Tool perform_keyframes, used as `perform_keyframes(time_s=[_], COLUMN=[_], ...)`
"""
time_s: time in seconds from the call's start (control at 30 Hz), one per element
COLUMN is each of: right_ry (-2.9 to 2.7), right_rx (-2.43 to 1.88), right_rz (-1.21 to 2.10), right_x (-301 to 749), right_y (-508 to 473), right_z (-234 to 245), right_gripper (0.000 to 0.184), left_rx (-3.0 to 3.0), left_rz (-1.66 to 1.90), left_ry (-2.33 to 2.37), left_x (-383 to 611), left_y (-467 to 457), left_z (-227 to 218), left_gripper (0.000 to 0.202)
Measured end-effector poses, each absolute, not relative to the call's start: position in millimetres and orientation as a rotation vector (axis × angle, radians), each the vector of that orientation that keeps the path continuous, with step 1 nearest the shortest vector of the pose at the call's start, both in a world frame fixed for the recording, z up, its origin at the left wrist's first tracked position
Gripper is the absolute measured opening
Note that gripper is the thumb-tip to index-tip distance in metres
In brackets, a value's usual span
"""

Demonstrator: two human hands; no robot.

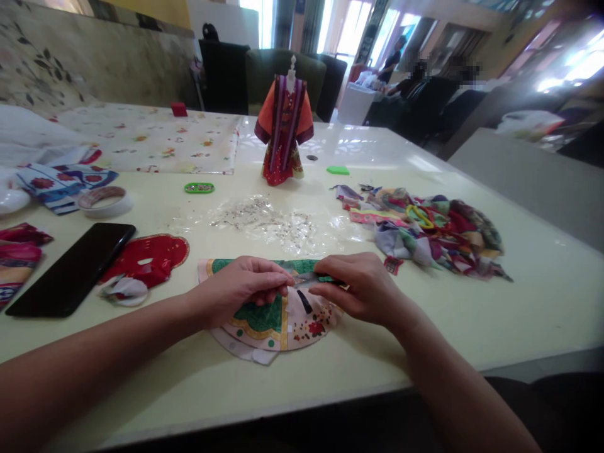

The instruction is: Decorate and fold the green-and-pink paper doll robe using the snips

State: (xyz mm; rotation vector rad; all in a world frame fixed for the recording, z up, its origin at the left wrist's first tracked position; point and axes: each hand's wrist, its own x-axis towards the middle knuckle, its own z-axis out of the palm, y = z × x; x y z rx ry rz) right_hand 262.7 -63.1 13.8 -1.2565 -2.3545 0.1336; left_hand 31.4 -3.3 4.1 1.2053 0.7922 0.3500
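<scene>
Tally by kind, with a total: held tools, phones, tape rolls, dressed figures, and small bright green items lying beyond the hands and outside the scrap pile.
Tool in the right hand: 1
Phone: 1
Tape roll: 1
Dressed figure: 1
Bright green items, a dish and a flat piece: 2
Total: 6

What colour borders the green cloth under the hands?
Golden yellow: the cloth border shows best in the head view.
</scene>
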Motion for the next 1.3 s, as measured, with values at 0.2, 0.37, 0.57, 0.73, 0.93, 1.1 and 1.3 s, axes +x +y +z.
perform_keyframes(time_s=[0.2,0.37,0.57,0.73,0.93,1.1,1.3], right_ry=[-2.353,-2.337,-2.321,-2.308,-2.277,-2.242,-2.184], right_rx=[-1.259,-1.256,-1.236,-1.214,-1.191,-1.189,-1.179], right_rz=[0.078,0.063,0.070,0.092,0.148,0.239,0.325], right_x=[258.6,258.0,258.2,258.6,257.9,257.0,255.1], right_y=[-62.2,-62.7,-62.6,-63.1,-62.8,-62.2,-61.8], right_z=[9.9,8.4,9.5,8.9,7.8,8.8,9.3], right_gripper=[0.035,0.034,0.033,0.030,0.029,0.028,0.026], left_rx=[1.224,1.201,1.184,1.164,1.146,1.121,1.105], left_rz=[0.314,0.312,0.307,0.299,0.304,0.322,0.353], left_ry=[0.765,0.753,0.712,0.704,0.701,0.666,0.631], left_x=[31.7,32.5,32.5,33.3,33.1,33.0,31.7], left_y=[-5.0,-5.4,-5.2,-5.8,-7.5,-7.7,-8.3], left_z=[2.8,3.4,2.7,3.1,4.3,4.1,2.2], left_gripper=[0.026,0.026,0.025,0.025,0.026,0.021,0.018])
